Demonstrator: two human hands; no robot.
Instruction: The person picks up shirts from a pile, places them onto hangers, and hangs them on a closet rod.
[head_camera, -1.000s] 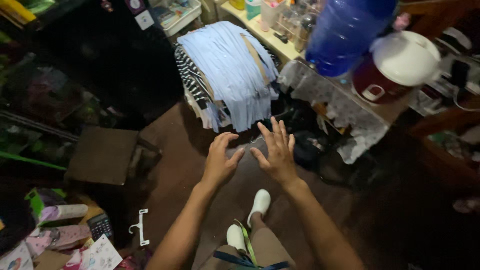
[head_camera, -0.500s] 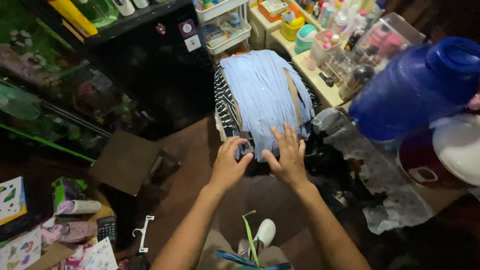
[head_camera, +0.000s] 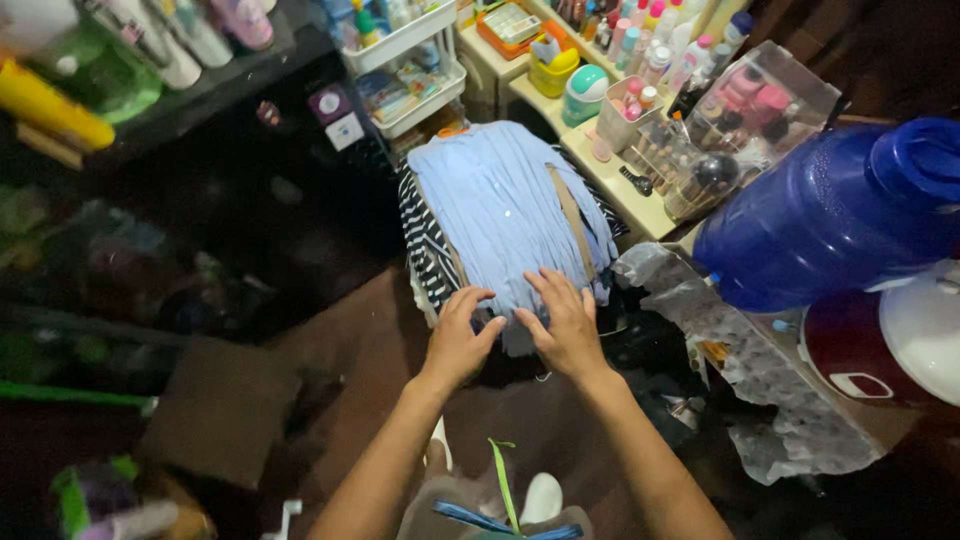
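A pile of light blue clothes (head_camera: 505, 205) on hangers lies draped over a black-and-white striped garment (head_camera: 428, 250), in the middle of the head view. My left hand (head_camera: 458, 335) rests on the near edge of the blue pile, fingers curled on the cloth. My right hand (head_camera: 565, 320) lies flat on the same edge, just right of the left, fingers spread over the fabric. Whether either hand grips the cloth is unclear. A tan strap (head_camera: 572, 215) runs down the right side of the pile.
A large blue water jug (head_camera: 830, 215) lies at the right above a red-and-white cooker (head_camera: 885, 345). A cream shelf (head_camera: 610, 170) with bottles and a clear organiser stands behind. A white cart (head_camera: 405, 60) is at the back, a brown mat (head_camera: 220, 410) on the floor left.
Both hands have moved forward from mid-air over the floor to the near edge of the blue clothes pile and now touch it. The camera has moved closer.
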